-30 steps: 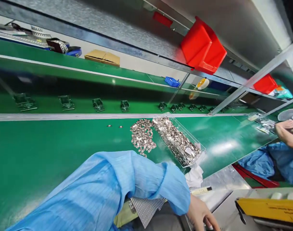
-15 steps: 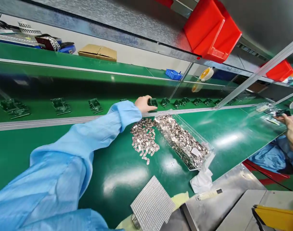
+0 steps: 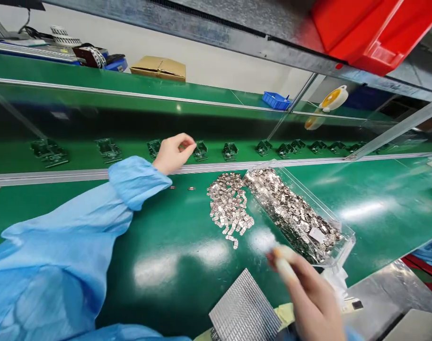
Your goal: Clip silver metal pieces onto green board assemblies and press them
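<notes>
My left hand, in a blue sleeve, is over the rail at the back of the bench. Its thumb and index finger curl together beside a green circuit board; anything between the tips is hidden. Another board is partly behind this hand. My right hand, blurred, has pale covers on its fingertips. Its fingers are pinched over the bench near a clear tray; what they hold is unclear. A pile of small silvery metal parts lies between the hands. Two small pieces lie below my left wrist.
More circuit boards line the green strip behind the rail. The tray is full of metal parts. A ridged silver block sits at the front edge. A red bin hangs on the shelf overhead.
My left hand has let go of a circuit board, which now stands on the strip, and has moved left. My right hand has come into view. The view has shifted.
</notes>
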`<act>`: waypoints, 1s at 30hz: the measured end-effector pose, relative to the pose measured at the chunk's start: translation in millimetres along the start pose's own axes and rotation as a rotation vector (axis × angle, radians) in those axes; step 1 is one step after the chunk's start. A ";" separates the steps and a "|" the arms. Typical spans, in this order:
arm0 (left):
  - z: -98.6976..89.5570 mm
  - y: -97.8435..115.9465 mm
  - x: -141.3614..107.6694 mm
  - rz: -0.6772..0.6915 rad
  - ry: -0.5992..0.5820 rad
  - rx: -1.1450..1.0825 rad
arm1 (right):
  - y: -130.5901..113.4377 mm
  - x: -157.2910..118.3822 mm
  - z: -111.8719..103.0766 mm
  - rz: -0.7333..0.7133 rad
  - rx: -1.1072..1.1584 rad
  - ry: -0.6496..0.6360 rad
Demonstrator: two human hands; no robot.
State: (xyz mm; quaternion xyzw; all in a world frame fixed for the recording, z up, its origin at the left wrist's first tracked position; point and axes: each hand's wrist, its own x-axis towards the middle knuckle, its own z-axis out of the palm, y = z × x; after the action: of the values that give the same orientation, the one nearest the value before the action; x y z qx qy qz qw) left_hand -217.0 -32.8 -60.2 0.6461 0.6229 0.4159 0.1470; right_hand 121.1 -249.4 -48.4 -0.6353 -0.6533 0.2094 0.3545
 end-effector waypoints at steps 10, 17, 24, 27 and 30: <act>35.1 -63.4 21.2 -0.159 -0.155 0.070 | -100.3 157.7 205.0 0.119 -0.295 -0.396; 59.1 -62.8 56.7 -0.153 -0.207 -0.003 | -99.1 148.4 203.2 0.061 -0.347 -0.424; 41.9 -26.4 34.4 -0.089 -0.144 -0.196 | -90.3 102.1 115.1 0.053 0.127 -0.312; 24.5 18.2 -14.9 0.010 -0.229 -0.466 | -80.2 60.5 69.1 0.064 0.464 -0.160; 8.6 57.2 -88.6 0.053 -0.468 -0.949 | -66.3 13.3 40.4 0.103 0.533 -0.008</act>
State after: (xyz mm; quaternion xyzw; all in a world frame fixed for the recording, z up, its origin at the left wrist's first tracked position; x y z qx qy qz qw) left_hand -160.9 -122.6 -56.4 0.5996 0.3001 0.5003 0.5479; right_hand 47.2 -236.2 -24.5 -0.5510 -0.5436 0.3942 0.4955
